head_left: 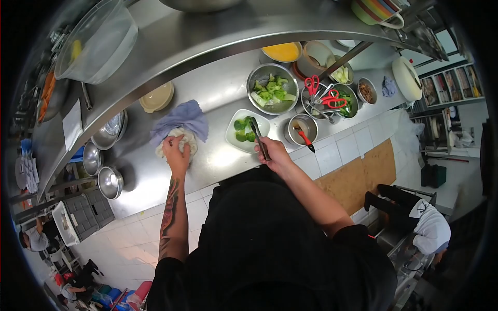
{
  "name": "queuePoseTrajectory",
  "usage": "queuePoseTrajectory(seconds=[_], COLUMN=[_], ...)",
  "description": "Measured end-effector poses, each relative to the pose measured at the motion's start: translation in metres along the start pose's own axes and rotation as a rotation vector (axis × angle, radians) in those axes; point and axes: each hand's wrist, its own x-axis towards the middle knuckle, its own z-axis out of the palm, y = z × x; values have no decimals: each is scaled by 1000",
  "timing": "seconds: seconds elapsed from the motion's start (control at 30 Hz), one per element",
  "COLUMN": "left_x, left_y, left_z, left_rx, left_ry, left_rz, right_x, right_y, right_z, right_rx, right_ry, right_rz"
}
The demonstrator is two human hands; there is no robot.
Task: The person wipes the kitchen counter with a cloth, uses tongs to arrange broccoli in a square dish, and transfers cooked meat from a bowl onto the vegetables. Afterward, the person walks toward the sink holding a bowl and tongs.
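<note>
From my far-off seat I see a shiny steel bench [140,179] running across the middle of the frame. Near the center, my right hand [276,154] has a tight grip on dark, slim tongs [257,136]. The tongs are long and thin. Their long way runs up and a little to the left, so the tips point to the top of the frame, over a white dish [232,121]. The dish is smooth and square with round corners. In it sit bumpy green lumps of broccoli [240,136]. I can't tell if the tips touch them.

Left of center, my left hand [177,153] lies on a pale cloth [190,139], all soft and crumpled. I can't tell if its grip is pinching the cloth or just resting. A wrinkly blue cloth [192,115] lies against it, just above in the frame.

Above the dish is a round metal bowl [250,83] with leafy green bits [272,90]. To the right are scissors [332,98] with red loops.
</note>
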Motion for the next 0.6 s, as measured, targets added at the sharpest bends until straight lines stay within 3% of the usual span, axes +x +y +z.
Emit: queuePoseTrajectory(seconds=[0.13,0.23,0.3,0.33,0.4,0.6], left_x=[-1,-2,-2,-2,-2,-2], left_y=[-1,0,1,1,1,0], left_z=[1,1,1,2,2,1], left_rx=[-1,-3,-7,-5,16,-1], left_ry=[-1,9,28,29,26,4], left_rz=[-10,-7,-9,-12,-4,-14], right_x=[-16,-22,-27,-27,-26,-6], right_y=[-8,-11,-18,-23,-39,-72], right_z=[-18,-32,-37,-38,-35,-23], right_rx=[-244,-528,-1272,-1273,-1580,-1758], right_ry=[-58,45,264,260,228,115], right_rz=[-94,-221,-772,-771,-931,-999])
